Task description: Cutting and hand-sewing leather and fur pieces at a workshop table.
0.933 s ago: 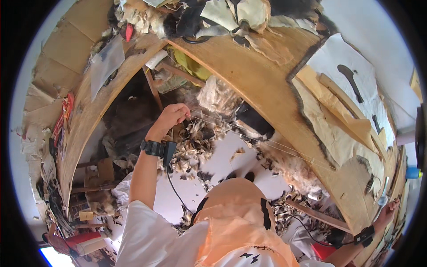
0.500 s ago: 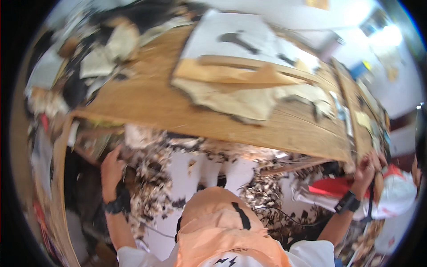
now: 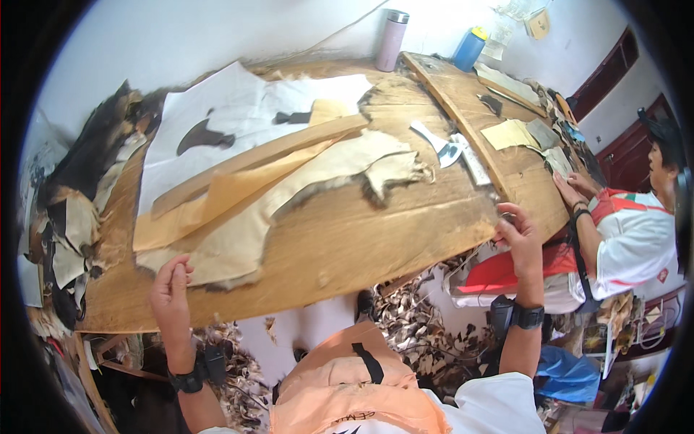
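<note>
My left hand (image 3: 172,288) is raised at the table's front edge, beside the near left end of a pale hide (image 3: 235,249) with dark fur along its border. Its fingers are curled in against the thumb; whatever they hold, if anything, is hidden. Over the right part of the front edge, close to the end of a long wooden strip (image 3: 463,123), is my right hand (image 3: 522,242). Its fingers are closed around something small and dark that I cannot make out. A wooden bar (image 3: 267,163) and orange-brown paper (image 3: 246,184) lie along the hide's far side.
White paper (image 3: 231,108) with dark cut pieces lies behind the bar on the table (image 3: 340,253). A pink flask (image 3: 391,42) and a blue bottle (image 3: 470,49) stand at the back. A co-worker (image 3: 629,224) works at right. Fur scraps (image 3: 426,325) cover the floor below.
My view has swung right and up, bringing in the co-worker and both bottles. Both hands have come to the table's front edge; the left was below it before.
</note>
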A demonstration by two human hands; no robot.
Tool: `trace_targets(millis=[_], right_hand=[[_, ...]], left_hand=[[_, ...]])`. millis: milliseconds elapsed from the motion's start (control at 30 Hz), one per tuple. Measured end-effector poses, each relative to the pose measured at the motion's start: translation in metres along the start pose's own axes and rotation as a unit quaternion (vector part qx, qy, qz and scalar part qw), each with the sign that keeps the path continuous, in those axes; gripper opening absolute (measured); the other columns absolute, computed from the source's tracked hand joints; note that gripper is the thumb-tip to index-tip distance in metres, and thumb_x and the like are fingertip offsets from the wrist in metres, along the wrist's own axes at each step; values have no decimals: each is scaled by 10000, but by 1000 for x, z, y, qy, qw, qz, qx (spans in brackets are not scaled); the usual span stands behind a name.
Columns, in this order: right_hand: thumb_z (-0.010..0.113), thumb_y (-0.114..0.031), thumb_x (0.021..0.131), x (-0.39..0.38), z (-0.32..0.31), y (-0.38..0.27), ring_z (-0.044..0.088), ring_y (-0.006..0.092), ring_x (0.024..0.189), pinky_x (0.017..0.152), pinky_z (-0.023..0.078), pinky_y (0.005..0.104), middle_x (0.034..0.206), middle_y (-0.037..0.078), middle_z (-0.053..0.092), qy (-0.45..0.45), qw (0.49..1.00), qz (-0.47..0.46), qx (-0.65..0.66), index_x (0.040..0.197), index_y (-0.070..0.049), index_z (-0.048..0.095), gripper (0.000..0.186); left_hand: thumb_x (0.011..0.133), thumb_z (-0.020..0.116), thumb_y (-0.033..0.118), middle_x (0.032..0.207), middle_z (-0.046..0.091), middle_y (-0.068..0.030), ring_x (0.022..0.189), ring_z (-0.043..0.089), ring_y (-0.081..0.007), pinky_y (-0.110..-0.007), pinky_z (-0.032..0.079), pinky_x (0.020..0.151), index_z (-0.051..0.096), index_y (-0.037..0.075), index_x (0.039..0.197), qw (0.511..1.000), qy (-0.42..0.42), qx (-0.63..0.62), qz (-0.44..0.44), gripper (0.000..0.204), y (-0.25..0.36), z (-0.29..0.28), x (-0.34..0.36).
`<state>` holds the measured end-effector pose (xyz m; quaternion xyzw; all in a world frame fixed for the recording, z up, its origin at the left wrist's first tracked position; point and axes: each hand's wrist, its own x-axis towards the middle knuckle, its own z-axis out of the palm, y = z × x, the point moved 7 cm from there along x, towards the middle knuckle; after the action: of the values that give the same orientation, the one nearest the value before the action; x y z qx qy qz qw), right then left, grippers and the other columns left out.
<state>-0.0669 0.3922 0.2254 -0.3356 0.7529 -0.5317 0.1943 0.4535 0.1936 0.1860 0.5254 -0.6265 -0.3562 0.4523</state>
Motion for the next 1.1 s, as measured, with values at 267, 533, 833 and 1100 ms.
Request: trace_targets(millis=[267,533,833,1100], right_hand=[[543,-72,708,103,20,-13,596,308,644,612,476,364,690,149,610,-178,931,-152,-280,748,-49,660,125],[566,-28,737,174,77,-12,592,296,647,596,465,345,722,155,605,-261,902,-247,-239,839,-20,627,118],[620,-30,761,205,153,17,615,281,696,603,480,346,741,120,619,-329,878,-285,-200,822,-21,624,62],[560,-16,739,206,171,15,608,332,697,604,477,406,706,154,612,-352,854,-308,-229,803,-30,625,92]], left_hand=[[845,584,114,875,630,-41,804,563,-110,-236,441,737,665,28,931,989,-144,3,-44,146,80,241,52],[705,658,146,982,593,-77,986,482,-258,-345,410,860,680,108,891,971,-194,117,78,191,91,373,86],[667,719,190,959,541,-60,931,463,-251,-354,408,825,662,82,976,938,-238,162,193,332,84,417,96],[684,715,134,919,533,-70,869,476,-230,-321,441,759,673,63,996,939,-259,120,191,323,79,414,97]])
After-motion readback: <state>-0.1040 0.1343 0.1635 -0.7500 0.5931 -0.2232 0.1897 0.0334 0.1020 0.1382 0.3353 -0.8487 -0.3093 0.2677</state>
